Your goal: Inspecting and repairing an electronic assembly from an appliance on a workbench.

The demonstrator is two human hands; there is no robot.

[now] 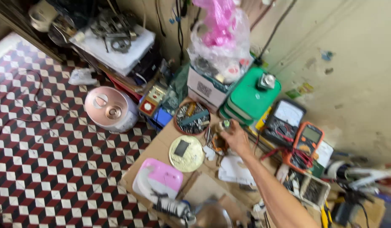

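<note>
Head view is pretty blurry, but one arm can be seen stretched out from the lower right across a cluttered worktop (170, 145), which looks like flat brown cardboard. Which hand (234, 136) it is can't be told for sure; the fingers are curled around a small object with a greenish tip (225, 123), held up near the far side of the worktop. The other hand isn't shown.

Open room is scarce. The left edge of the worktop drops off to a checkered red, black and white tiled floor (47, 160), and that floor is the only clear stretch. The right side is hemmed in by a rough, stained wall (355, 63).

Right by the hand, a round dish full of small metal bits (192, 118) is sat just to its left, and a pale round disc with a dark square on it (186, 153) lies below that. A stack of green plastic cases (249, 98) is packed in just behind the hand. An analog meter (284, 120) and an orange multimeter (307, 143) with red leads are laid to the right, near the forearm. A pink and white plastic appliance (158, 179) is parked at the near edge. A pink round cooker (111, 109) is left on the floor beside the worktop, and a crinkly clear bag with something pink inside (220, 38) is piled on a box behind.
</note>
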